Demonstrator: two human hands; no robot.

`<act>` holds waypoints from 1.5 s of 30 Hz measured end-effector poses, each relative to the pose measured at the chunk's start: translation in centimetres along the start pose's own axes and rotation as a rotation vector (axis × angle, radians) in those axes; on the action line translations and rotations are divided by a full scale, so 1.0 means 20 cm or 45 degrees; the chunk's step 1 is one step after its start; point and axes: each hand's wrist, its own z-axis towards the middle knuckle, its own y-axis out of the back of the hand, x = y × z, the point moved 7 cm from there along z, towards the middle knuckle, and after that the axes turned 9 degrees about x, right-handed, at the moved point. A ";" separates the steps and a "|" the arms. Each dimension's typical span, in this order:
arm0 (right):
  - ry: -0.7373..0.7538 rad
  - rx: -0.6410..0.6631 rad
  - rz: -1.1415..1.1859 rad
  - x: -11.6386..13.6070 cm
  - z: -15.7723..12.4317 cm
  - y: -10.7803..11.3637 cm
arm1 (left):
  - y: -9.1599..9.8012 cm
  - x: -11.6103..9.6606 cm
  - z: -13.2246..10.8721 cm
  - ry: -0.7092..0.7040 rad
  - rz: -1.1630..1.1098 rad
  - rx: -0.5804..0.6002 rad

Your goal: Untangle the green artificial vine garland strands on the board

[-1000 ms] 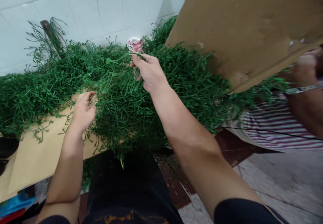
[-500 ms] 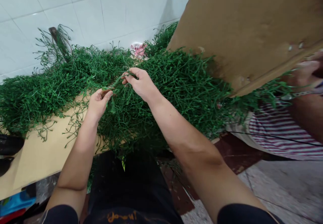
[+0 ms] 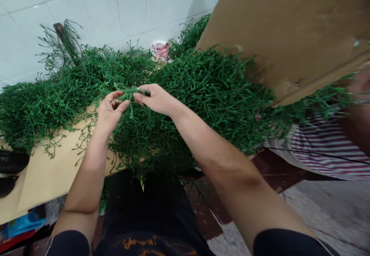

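Note:
A big heap of green plastic stems lies across a tan board in front of me. Both my hands meet over the middle of the heap. My right hand pinches one end of a single green stem. My left hand has its fingers curled around the other end of that same stem. The stem is lifted a little above the pile between the two hands.
A large brown cardboard sheet leans over the heap at the right. Another person in a striped shirt sits at the far right, their hand at the cardboard's edge. White tiled wall stands behind. A pink-and-white object sits at the back.
My right hand has drawn a stem back from the far side of the heap toward me. My left hand rose from the board's edge and took the stem's other end.

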 end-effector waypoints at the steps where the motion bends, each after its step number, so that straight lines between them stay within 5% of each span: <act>1: 0.004 -0.046 0.024 0.00 0.00 0.02 | -0.01 0.02 -0.01 0.049 0.035 0.047; 8: -0.021 -0.127 0.022 -0.03 0.02 0.03 | -0.06 -0.01 -0.06 0.045 0.452 0.198; 13: -0.031 -0.315 -0.313 -0.05 0.04 0.03 | -0.05 -0.04 -0.08 0.030 0.903 0.188; 18: 0.017 -0.494 -0.590 -0.03 0.11 0.03 | -0.07 -0.09 -0.10 0.110 0.863 0.184; 25: -0.320 -0.976 -0.413 -0.33 0.09 0.48 | -0.09 -0.10 -0.33 0.195 0.574 0.270; 27: -0.229 -0.871 -0.440 -0.28 0.07 0.49 | -0.05 -0.04 -0.33 0.254 0.581 0.237; 31: -0.004 -0.475 -0.461 -0.03 0.07 0.30 | 0.00 0.03 -0.21 0.267 0.775 0.265; 34: -0.013 -0.299 -0.438 0.07 0.06 0.19 | 0.08 0.03 -0.13 0.230 0.743 0.099; 37: -0.017 -0.221 -0.401 0.08 0.05 0.13 | 0.13 0.01 -0.10 0.181 0.416 -0.079; 45: 0.057 -0.087 -0.264 0.09 0.03 0.06 | -0.02 0.04 -0.01 0.209 -0.116 -0.100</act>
